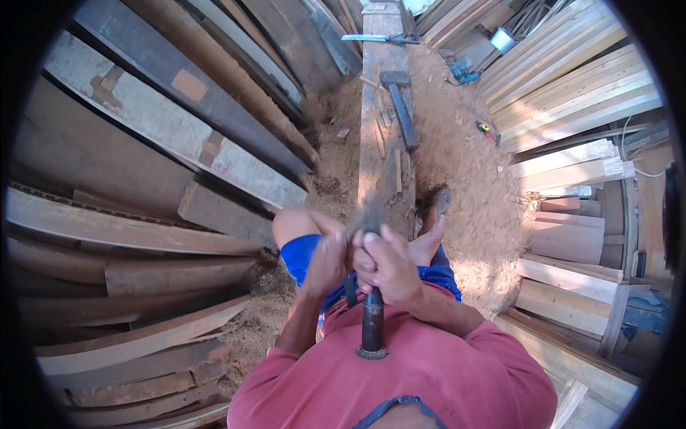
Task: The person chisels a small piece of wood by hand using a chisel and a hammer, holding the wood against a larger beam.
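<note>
One dark handle (372, 325) within right fingers (365, 262)

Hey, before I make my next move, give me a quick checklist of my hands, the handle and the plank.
1. Right hand wrapped around dark handle: ok.
2. Left hand gripping securely: cannot tell, its hold is hidden.
3. Handle's near end apart from red shirt: cannot tell, they overlap in view.
4. Hammer lying away from both hands: ok.
5. Plank free of wood strips: not ok.
</note>
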Demonstrator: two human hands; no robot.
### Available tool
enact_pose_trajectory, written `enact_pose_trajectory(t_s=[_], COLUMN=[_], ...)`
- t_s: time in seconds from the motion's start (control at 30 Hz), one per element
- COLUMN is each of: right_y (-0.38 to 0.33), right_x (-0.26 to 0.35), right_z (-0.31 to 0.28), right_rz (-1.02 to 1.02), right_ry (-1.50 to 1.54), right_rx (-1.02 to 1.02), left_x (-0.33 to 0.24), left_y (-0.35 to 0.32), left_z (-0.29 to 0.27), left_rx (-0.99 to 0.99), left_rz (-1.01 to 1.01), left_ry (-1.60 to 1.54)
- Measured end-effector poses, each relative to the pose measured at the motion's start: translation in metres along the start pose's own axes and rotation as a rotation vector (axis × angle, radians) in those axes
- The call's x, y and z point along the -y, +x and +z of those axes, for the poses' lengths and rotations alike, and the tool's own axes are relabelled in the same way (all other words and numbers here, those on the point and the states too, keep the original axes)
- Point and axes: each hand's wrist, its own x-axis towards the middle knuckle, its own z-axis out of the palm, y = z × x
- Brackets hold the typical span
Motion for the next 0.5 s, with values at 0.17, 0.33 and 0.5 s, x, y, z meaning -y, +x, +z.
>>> enact_pose_trajectory(t_s=[0.17, 0.33, 0.5], right_y=[-0.031, -0.008, 0.012], right_x=[0.033, -0.001, 0.010], right_z=[-0.018, -0.042, -0.032], right_rz=[-0.283, -0.055, -0.056], right_ry=[-0.184, 0.091, 0.137], right_rx=[-0.037, -0.082, -0.009], left_x=[0.011, -0.002, -0.011], left_y=[-0.069, -0.011, 0.033], left_z=[0.020, 0.021, 0.010], left_rx=[0.100, -0.103, -0.085], left_rz=[-0.594, -0.340, -0.392], left_ry=[-0.731, -0.959, -1.120])
